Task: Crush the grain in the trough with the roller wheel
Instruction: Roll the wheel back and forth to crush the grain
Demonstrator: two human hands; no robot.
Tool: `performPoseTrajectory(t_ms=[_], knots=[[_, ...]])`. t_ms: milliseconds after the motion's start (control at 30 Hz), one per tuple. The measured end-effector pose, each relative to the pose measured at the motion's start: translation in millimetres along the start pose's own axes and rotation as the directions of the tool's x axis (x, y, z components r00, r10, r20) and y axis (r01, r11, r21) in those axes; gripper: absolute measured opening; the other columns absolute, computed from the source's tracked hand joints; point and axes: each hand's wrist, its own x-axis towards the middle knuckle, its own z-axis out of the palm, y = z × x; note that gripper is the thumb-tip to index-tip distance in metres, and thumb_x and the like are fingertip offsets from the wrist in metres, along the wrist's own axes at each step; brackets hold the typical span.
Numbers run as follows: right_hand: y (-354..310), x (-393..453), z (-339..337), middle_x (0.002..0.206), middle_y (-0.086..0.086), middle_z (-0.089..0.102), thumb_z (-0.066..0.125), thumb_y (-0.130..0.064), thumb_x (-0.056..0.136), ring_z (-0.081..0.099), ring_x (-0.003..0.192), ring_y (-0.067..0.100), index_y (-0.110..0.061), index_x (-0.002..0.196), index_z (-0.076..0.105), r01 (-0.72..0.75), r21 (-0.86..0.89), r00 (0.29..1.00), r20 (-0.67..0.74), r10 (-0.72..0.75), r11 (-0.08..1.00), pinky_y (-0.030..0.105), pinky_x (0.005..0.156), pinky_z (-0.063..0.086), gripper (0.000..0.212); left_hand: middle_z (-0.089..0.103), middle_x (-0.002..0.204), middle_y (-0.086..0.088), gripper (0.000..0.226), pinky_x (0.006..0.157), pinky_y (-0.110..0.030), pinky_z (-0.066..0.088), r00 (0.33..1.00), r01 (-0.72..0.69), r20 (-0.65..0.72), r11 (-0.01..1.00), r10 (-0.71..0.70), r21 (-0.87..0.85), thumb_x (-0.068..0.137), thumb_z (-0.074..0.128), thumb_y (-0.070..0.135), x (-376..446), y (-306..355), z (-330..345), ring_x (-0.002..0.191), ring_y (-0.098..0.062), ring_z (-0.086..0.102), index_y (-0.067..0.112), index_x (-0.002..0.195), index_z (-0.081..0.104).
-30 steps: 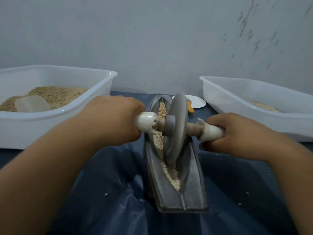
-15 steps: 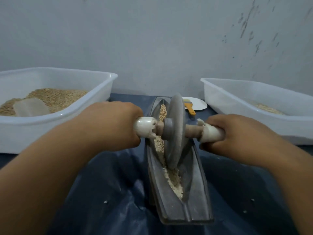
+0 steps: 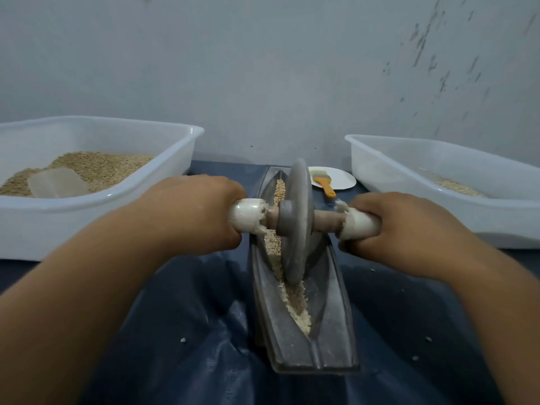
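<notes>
Both hands are clamped on the axle: the left hand [image 3: 193, 211] wraps the white grip on one end, the right hand [image 3: 400, 229] the white grip on the other. Between them the grey roller wheel [image 3: 295, 220] stands on edge, leaning slightly, its rim down in the long grey trough [image 3: 330, 323], which lies lengthwise on the blue-covered desk [image 3: 175, 346]. The grain [image 3: 296, 305] runs pale along the groove, whole kernels beyond the wheel, crumbly bits in front. White tubs [image 3: 140, 182] flank the trough, and a yellow-handled brush [image 3: 324, 184] rests on a plate. No readable writing anywhere.
</notes>
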Motion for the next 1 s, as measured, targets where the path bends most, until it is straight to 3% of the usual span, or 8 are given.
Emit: performPoseTrajectory(t_ms=[200, 267, 433, 567, 667, 867, 933, 1000], knots=[[9.9, -15.5, -22.3, 0.066, -0.009, 0.064, 0.068, -0.068, 0.046, 0.060, 0.055, 0.005, -0.037, 0.083, 0.062, -0.039, 0.180, 0.945, 0.328, -0.022, 0.983, 0.033, 0.059, 0.048, 0.048, 0.059, 0.066, 0.014, 0.023, 0.054, -0.024, 0.047, 0.997, -0.081, 0.016, 0.997, 0.081, 0.016, 0.059, 0.066, 0.047, -12.5, -2.2, -13.2, 0.057, -0.002, 0.055, 0.043, 0.076, 0.052], [10.2, -13.5, -18.8, 0.066, -0.011, 0.064, 0.069, -0.065, 0.050, 0.060, 0.055, 0.004, -0.038, 0.083, 0.062, -0.041, 0.193, 0.955, 0.296, -0.018, 0.980, 0.032, 0.058, 0.048, 0.044, 0.059, 0.066, 0.015, 0.024, 0.052, -0.024, 0.044, 0.997, -0.072, 0.015, 0.997, 0.072, 0.008, 0.060, 0.067, 0.047, -11.7, -1.8, -12.1, 0.057, -0.001, 0.055, 0.047, 0.077, 0.051], [3.0, -1.0, -3.4, 0.078, -0.033, 0.056, 0.073, -0.056, 0.064, 0.055, 0.063, 0.001, -0.047, 0.082, 0.055, 0.008, 0.034, 0.999, 0.032, -0.009, 0.999, 0.028, 0.055, 0.039, 0.027, 0.057, 0.070, 0.010, 0.020, 0.057, -0.024, 0.039, 1.000, -0.013, 0.013, 1.000, 0.013, -0.007, 0.073, 0.069, 0.036, -0.9, 1.3, -1.4, 0.065, -0.002, 0.053, 0.032, 0.072, 0.050], [9.2, -10.1, -16.5, 0.069, -0.014, 0.063, 0.069, -0.065, 0.050, 0.058, 0.056, 0.005, -0.040, 0.082, 0.060, -0.019, 0.133, 0.976, 0.220, -0.010, 0.991, 0.034, 0.058, 0.047, 0.041, 0.059, 0.067, 0.010, 0.019, 0.057, -0.025, 0.047, 0.996, -0.041, 0.074, 0.999, 0.042, -0.014, 0.067, 0.070, 0.039, -9.7, -0.2, -11.9, 0.061, -0.004, 0.056, 0.034, 0.072, 0.053], [10.3, -16.9, -22.8, 0.067, -0.007, 0.064, 0.068, -0.067, 0.047, 0.058, 0.054, 0.005, -0.037, 0.083, 0.062, -0.036, 0.186, 0.947, 0.320, -0.026, 0.982, 0.033, 0.058, 0.047, 0.047, 0.059, 0.066, 0.012, 0.020, 0.051, -0.023, 0.042, 0.997, -0.081, 0.012, 0.996, 0.081, 0.035, 0.062, 0.067, 0.045, -15.0, 1.1, -14.5, 0.057, -0.002, 0.055, 0.040, 0.074, 0.052], [-1.2, -2.6, -2.9, 0.071, -0.019, 0.060, 0.073, -0.054, 0.067, 0.055, 0.064, 0.001, -0.051, 0.080, 0.052, -0.023, 0.012, 0.999, 0.044, 0.023, 1.000, 0.028, 0.054, 0.036, 0.026, 0.055, 0.072, 0.010, 0.021, 0.057, -0.025, 0.037, 1.000, -0.012, -0.014, 1.000, 0.013, 0.027, 0.075, 0.068, 0.036, -2.1, 2.3, -2.1, 0.067, -0.002, 0.050, 0.033, 0.074, 0.047], [0.7, -3.9, -3.9, 0.070, -0.018, 0.060, 0.073, -0.057, 0.064, 0.055, 0.062, 0.001, -0.050, 0.081, 0.053, -0.011, 0.001, 0.999, 0.049, 0.011, 1.000, 0.028, 0.053, 0.036, 0.027, 0.055, 0.072, 0.011, 0.020, 0.056, -0.023, 0.036, 1.000, -0.023, -0.010, 0.999, 0.023, 0.024, 0.075, 0.068, 0.035, -2.5, 2.3, -1.6, 0.067, -0.001, 0.049, 0.032, 0.074, 0.048], [7.1, -8.0, -11.9, 0.069, -0.018, 0.063, 0.071, -0.061, 0.056, 0.058, 0.058, 0.004, -0.046, 0.082, 0.057, -0.012, 0.078, 0.986, 0.166, -0.002, 0.997, 0.030, 0.055, 0.043, 0.034, 0.055, 0.070, 0.011, 0.019, 0.057, -0.022, 0.039, 0.999, -0.043, -0.013, 0.998, 0.044, 0.045, 0.073, 0.067, 0.035, -6.7, 3.5, -5.2, 0.065, -0.001, 0.050, 0.032, 0.074, 0.049]])
